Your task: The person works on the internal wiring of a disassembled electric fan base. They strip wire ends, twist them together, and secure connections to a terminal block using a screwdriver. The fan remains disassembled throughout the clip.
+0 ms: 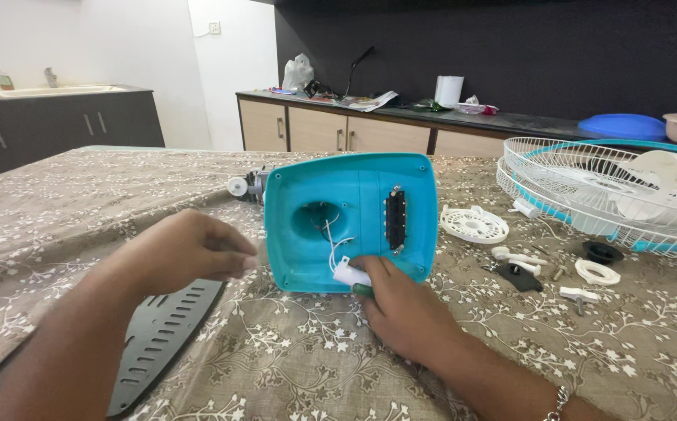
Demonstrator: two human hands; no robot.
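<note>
My hands meet at the turquoise fan base housing (352, 221), which stands tilted on its edge on the patterned surface (292, 359), its hollow underside facing me. My right hand (401, 308) reaches in from the lower right, fingers pinched around a small white connector block (349, 273) at the housing's lower rim, with a green-handled tool (363, 290) tucked under the same grip. My left hand (186, 253) comes in from the left with the forearm low across the surface, fingers curled loosely and holding nothing I can make out, fingertips just short of the housing's left edge.

The risk, as I judge it, lies in the thin white wires (332, 245) running from the block up into the round opening: a pull away from the housing could strain or tear them loose. With the left hand not bracing it, the housing could also tip flat.

Under my left forearm lies a dark slotted plate (163, 335). Right of the housing, small parts are scattered: a white round perforated disc (474, 224), white knobs and rings (596, 271), a black bracket (519, 276). Beyond them sits the white wire fan guard (588, 191). A small motor piece (249, 187) lies behind the housing, and a counter with cabinets (338, 129) lines the far wall.
</note>
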